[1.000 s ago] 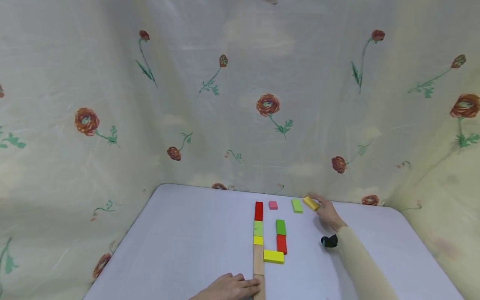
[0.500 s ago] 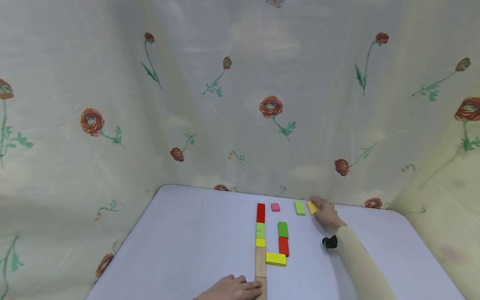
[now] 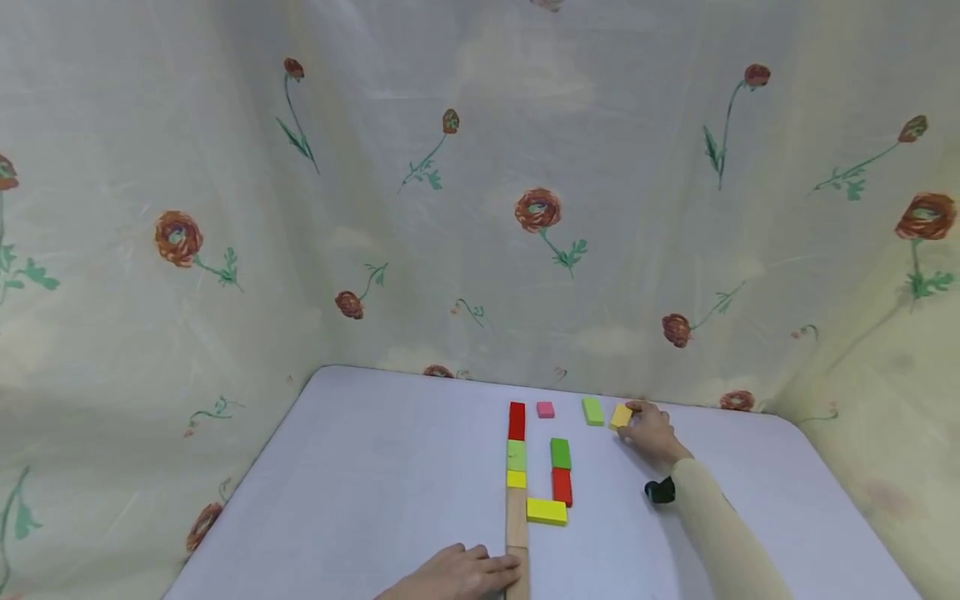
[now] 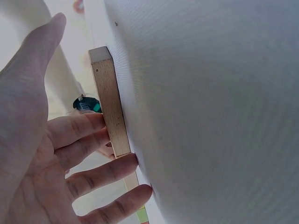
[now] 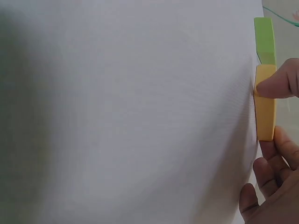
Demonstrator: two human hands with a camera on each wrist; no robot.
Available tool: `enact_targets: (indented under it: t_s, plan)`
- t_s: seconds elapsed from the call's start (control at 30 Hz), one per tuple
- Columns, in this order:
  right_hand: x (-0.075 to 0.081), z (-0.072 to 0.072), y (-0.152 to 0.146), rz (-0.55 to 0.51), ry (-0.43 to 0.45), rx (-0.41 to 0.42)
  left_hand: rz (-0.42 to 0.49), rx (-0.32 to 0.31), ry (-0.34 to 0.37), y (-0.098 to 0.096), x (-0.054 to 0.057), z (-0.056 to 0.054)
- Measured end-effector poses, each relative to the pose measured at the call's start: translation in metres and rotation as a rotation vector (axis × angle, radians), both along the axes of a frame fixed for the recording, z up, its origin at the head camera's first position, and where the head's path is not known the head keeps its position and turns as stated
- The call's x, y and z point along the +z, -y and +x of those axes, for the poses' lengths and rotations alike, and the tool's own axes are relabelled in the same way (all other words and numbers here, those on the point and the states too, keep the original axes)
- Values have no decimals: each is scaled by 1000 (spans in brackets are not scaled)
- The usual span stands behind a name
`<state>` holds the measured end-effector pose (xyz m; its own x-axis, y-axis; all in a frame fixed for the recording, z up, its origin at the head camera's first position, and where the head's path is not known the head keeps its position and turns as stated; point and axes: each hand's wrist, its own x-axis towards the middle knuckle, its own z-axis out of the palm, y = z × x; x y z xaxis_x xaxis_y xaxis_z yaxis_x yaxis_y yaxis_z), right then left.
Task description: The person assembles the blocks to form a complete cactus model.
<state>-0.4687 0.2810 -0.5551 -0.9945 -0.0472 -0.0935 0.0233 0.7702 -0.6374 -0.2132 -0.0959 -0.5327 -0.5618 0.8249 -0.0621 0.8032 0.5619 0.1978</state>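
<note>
At the table's far side my right hand holds an orange-yellow block. In the right wrist view the thumb lies on the block's long face and a fingertip meets its end. A light green block lies just left of it. Near the front, my left hand rests its outstretched fingers against a plain wooden block, the thumb raised away from it. That block is the nearest in a straight row: another wooden block, then a yellow, a light green and a red block.
Right of the row, a yellow block lies crosswise against it, with a red block and a green block beyond. A small pink block lies near the back. Flowered cloth hangs behind the white table.
My right hand has turned the orange-yellow block from a slant to nearly in line with the light green block and brought it down beside it. My left hand has stayed put.
</note>
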Motion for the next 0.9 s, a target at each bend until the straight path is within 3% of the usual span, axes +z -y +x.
enact_targets:
  t_s: [0.47, 0.67, 0.9]
  plan:
    - [5, 12, -3, -44, 25, -59, 0, 24, 53, -1, 3, 1]
    - [13, 15, 10, -95, -24, -67, -1, 26, 44, -1, 3, 1]
    - [29, 21, 37, -118, -101, -22, -4, 26, 42, -3, 2, 0]
